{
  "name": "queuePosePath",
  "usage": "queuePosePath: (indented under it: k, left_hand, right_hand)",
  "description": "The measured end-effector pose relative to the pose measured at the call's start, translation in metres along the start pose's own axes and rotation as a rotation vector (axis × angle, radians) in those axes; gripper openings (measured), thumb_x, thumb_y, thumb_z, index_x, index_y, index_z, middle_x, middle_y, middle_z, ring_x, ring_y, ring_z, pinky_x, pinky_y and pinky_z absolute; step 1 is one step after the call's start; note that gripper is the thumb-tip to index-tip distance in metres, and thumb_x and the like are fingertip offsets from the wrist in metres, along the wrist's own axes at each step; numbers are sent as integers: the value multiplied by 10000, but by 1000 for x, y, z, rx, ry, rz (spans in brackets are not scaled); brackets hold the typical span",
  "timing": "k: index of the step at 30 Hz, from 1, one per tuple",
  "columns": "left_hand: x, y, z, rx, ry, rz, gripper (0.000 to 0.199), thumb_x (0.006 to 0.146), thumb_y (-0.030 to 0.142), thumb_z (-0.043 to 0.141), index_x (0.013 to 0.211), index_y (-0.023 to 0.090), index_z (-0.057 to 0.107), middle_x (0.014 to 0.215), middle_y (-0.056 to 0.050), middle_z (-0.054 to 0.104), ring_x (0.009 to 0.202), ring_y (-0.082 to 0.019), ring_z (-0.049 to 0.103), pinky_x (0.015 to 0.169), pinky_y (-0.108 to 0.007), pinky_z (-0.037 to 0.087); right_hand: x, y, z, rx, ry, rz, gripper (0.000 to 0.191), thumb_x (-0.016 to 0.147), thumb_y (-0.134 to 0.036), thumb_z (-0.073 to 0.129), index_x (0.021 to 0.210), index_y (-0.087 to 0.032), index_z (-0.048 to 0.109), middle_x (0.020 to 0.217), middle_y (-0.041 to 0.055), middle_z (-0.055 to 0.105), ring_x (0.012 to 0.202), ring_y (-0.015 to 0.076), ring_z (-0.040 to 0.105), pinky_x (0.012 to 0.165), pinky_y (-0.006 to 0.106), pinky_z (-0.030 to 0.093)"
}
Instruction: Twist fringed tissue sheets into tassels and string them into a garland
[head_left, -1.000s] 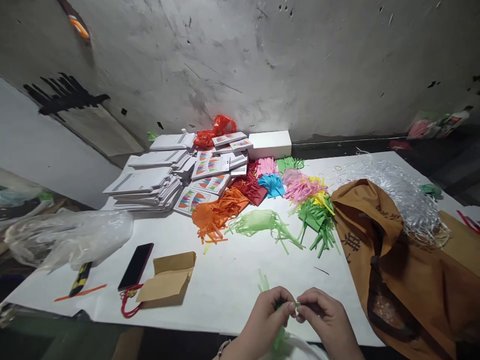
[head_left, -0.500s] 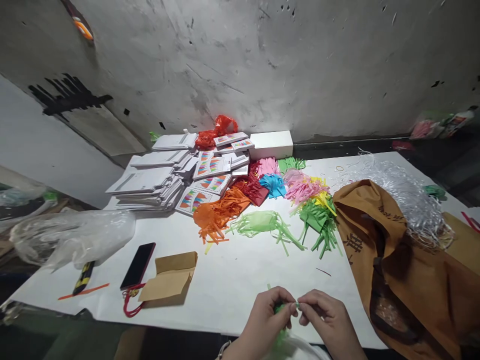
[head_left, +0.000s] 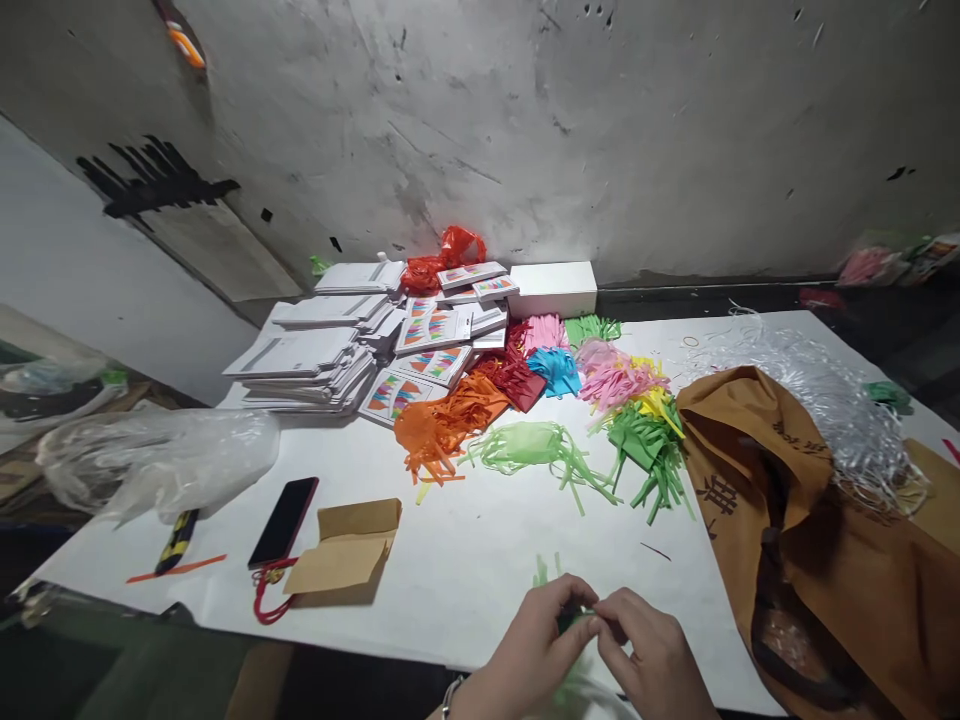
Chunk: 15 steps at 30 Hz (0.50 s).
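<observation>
At the front edge of the table, my left hand [head_left: 541, 632] is closed around a green paper tassel [head_left: 541, 572]. Its pale strips poke out above the knuckles, and more green hangs below the hand. My right hand [head_left: 651, 648] meets it, thumb and fingers pinched at the tassel's dark green top; the exact grip is partly hidden by the fingers. Beyond the hands lie a loose light green fringed tassel bundle [head_left: 525, 445], an orange bundle [head_left: 442, 425] and a darker green one [head_left: 645, 450].
Stacked white boxes [head_left: 300, 355] and printed packs [head_left: 435, 328] stand at the back left. A phone [head_left: 283, 522], an opened brown paper packet [head_left: 337, 570] and a cutter [head_left: 177, 541] lie left. A brown cloth bag [head_left: 750, 420] and white strings [head_left: 817, 390] cover the right side.
My fingertips have drawn closer together over the tassel's top, and more pale strips show above my left hand. The view has shifted slightly, moving the table's things right in the picture.
</observation>
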<state>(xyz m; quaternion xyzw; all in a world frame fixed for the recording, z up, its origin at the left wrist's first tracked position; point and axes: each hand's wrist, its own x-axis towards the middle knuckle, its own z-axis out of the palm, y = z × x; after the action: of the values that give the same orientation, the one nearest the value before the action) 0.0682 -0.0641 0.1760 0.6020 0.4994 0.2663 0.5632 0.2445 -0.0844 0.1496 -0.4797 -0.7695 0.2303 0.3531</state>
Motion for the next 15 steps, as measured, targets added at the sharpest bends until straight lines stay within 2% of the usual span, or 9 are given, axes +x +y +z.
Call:
queuePosePath:
  k: [3, 6, 9, 11, 13, 15]
  left_hand:
    - [4, -3, -12, -35, -43, -66, 126, 831, 194, 607, 864, 168, 727, 751, -21, 696, 716, -165, 587, 681, -247, 444]
    - [1, -8, -25, 22, -14, -116, 132, 812, 167, 598, 814, 170, 730, 725, -10, 696, 709, -163, 594, 663, -239, 433]
    - [-8, -19, -40, 154, -9, -83, 124, 841, 192, 600, 853, 189, 723, 800, -17, 719, 766, -172, 622, 706, -244, 446]
    - [-16, -34, -52, 258, 2, -49, 128, 872, 210, 578, 891, 206, 705, 831, -19, 720, 769, -174, 634, 699, -246, 460]
    - [-21, -57, -71, 392, 100, 8, 139, 897, 218, 543, 906, 225, 682, 845, -16, 717, 763, -175, 646, 690, -249, 484]
    - [-23, -85, -100, 529, 267, 67, 162, 915, 228, 507, 906, 239, 668, 855, -22, 716, 783, -187, 662, 720, -272, 519]
  right_hand:
    - [-1, 4, 9, -26, -30, -5, 131, 919, -153, 499, 844, -234, 569, 699, -19, 598, 587, 131, 611, 565, 233, 432]
    - [0, 8, 20, -47, -49, 41, 138, 876, -125, 518, 787, -229, 535, 680, -29, 550, 554, 117, 575, 545, 221, 422]
    - [6, 8, 36, -29, -96, 87, 141, 823, -101, 536, 755, -222, 519, 674, -37, 531, 550, 109, 566, 545, 206, 439]
    - [15, 5, 49, 5, -157, 101, 150, 800, -81, 536, 740, -218, 527, 663, -44, 541, 550, 103, 573, 532, 191, 446]
    - [31, 5, 63, 45, -231, 103, 152, 816, -74, 534, 765, -214, 565, 685, -43, 586, 588, 99, 605, 547, 173, 469]
    - [55, 12, 77, 67, -296, 99, 130, 846, -100, 579, 892, -212, 628, 797, -26, 665, 716, 113, 662, 651, 181, 523]
